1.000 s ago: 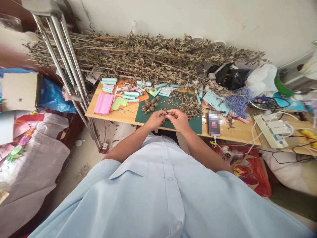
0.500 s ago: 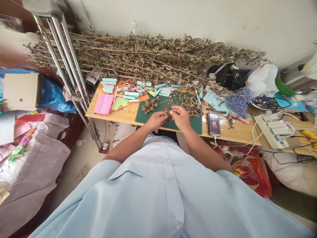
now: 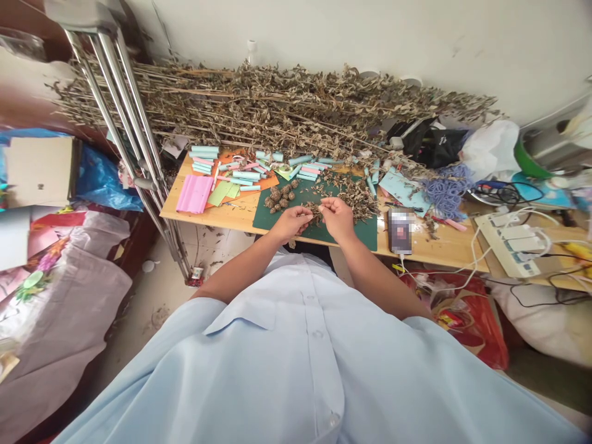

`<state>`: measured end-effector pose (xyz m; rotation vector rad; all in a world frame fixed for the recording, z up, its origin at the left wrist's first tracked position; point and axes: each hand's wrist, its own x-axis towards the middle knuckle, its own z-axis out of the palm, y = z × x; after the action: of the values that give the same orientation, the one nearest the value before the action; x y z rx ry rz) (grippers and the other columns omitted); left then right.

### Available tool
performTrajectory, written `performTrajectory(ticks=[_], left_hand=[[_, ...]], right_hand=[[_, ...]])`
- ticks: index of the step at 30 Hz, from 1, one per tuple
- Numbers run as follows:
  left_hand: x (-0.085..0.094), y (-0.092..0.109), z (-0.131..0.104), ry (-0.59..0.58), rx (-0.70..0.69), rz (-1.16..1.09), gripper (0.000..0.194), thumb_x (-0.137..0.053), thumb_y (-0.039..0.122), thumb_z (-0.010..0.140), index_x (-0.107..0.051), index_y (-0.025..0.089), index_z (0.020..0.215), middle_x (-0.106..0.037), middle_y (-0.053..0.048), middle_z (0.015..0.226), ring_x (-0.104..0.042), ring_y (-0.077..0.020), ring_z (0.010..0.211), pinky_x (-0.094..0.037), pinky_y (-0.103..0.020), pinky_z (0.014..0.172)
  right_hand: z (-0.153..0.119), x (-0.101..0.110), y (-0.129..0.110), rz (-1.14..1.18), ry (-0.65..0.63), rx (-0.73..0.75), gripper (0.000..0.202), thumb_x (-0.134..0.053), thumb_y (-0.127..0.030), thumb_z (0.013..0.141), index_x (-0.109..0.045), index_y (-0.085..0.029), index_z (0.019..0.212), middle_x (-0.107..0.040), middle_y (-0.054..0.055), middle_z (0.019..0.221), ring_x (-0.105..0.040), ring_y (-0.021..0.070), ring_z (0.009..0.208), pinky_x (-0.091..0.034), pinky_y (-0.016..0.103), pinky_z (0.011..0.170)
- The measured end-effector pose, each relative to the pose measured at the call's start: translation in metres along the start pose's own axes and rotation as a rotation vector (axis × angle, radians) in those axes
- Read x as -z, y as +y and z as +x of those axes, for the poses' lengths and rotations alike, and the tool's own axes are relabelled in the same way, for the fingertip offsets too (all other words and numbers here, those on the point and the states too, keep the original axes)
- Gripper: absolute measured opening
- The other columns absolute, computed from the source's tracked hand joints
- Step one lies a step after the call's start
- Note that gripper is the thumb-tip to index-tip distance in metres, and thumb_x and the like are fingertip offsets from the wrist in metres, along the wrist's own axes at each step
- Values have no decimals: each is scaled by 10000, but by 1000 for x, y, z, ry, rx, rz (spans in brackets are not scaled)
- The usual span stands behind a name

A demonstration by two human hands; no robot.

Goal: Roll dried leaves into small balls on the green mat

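Note:
Over the front of a green cutting mat (image 3: 265, 217), my left hand (image 3: 293, 223) and my right hand (image 3: 338, 220) face each other with bent fingers. Between their fingertips is a small bit of dried leaves (image 3: 316, 213), pinched from both sides; its exact shape is too small to make out. A heap of loose dried leaves (image 3: 363, 198) lies on the mat just beyond and right of my right hand. To the left of the hands, several brown balls (image 3: 279, 197) of what looks like rolled leaf sit in a cluster.
Long dried plant stalks (image 3: 259, 102) line the wall behind. Rolled paper tubes (image 3: 246, 175) and a pink sheet (image 3: 194, 193) lie on the left of the wooden table (image 3: 174, 206). At right are a phone (image 3: 400, 232), blue yarn (image 3: 446, 190) and a power strip (image 3: 505, 243). Metal crutches (image 3: 134, 123) lean left.
Both hands stay in nearly the same place, with only slight finger movement around the dried leaves. Nothing else has visibly moved.

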<state>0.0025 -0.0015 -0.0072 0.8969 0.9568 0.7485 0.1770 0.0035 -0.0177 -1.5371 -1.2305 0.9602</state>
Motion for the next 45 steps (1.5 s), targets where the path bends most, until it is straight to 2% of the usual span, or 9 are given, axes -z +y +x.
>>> performTrajectory(ticks=[4, 8, 11, 14, 18, 26, 38, 42, 45], left_hand=[[1, 1, 0, -49, 11, -48, 231, -745, 248, 789, -611, 158, 954, -530, 38, 607, -455, -61, 467, -288, -188, 454], [2, 4, -3, -80, 6, -80, 268, -742, 222, 757, -607, 151, 978, -531, 37, 617, -476, -70, 491, -312, -195, 475], [1, 6, -3, -101, -29, -115, 383, -742, 235, 746, -595, 153, 1090, -551, 36, 652, -479, -68, 499, -315, -197, 486], [-1, 7, -4, -107, -69, -132, 539, -742, 212, 720, -561, 163, 1225, -564, 42, 689, -474, -62, 504, -314, -197, 497], [-5, 7, -5, -119, -86, -81, 582, -725, 156, 682, -574, 158, 1244, -569, 46, 706, -461, -53, 508, -323, -200, 510], [-1, 3, -1, -149, -102, -35, 224, -696, 226, 765, -600, 153, 954, -548, 33, 665, -463, -56, 497, -319, -193, 481], [3, -1, 1, 26, -80, -93, 359, -849, 361, 724, -661, 145, 941, -518, 44, 633, -453, -48, 487, -295, -191, 447], [3, 3, 1, 8, -31, -193, 413, -836, 481, 739, -646, 135, 860, -464, 44, 596, -429, -52, 469, -246, -199, 432], [3, 8, -1, 0, 18, -262, 450, -794, 548, 767, -639, 129, 824, -448, 37, 602, -423, -55, 467, -222, -206, 424]], right_hand=[[0, 1, -1, -71, -5, 31, 269, -678, -402, 778, -690, -204, 960, -723, 49, 907, -591, 148, 603, -500, 302, 564], [-10, 2, -16, -85, 5, 87, 248, -661, -428, 824, -703, -215, 944, -683, 6, 734, -562, 144, 545, -475, 299, 566], [-19, 2, -31, -87, -130, 134, 259, -641, -458, 860, -717, -221, 932, -680, 3, 698, -597, 159, 599, -498, 308, 617], [-22, 2, -39, -109, -273, 140, 284, -667, -463, 844, -737, -226, 983, -738, 28, 831, -643, 175, 701, -529, 326, 688], [-20, 1, -37, -150, -334, 149, 218, -698, -429, 815, -744, -224, 872, -746, 39, 878, -660, 190, 764, -537, 350, 756], [-14, 4, -32, -85, -201, 42, 267, -637, -494, 850, -649, -231, 808, -605, -24, 599, -529, 145, 554, -435, 285, 557], [-12, 5, -19, 94, -61, -80, 405, -645, -636, 834, -599, -236, 787, -552, -30, 554, -449, 124, 461, -351, 261, 446], [-17, 5, -19, 20, -25, 18, 359, -620, -595, 877, -624, -236, 863, -583, -19, 600, -517, 148, 517, -449, 289, 521], [-24, 8, -20, -129, -4, 233, 279, -589, -516, 927, -661, -247, 933, -701, 47, 866, -656, 200, 749, -557, 362, 740]])
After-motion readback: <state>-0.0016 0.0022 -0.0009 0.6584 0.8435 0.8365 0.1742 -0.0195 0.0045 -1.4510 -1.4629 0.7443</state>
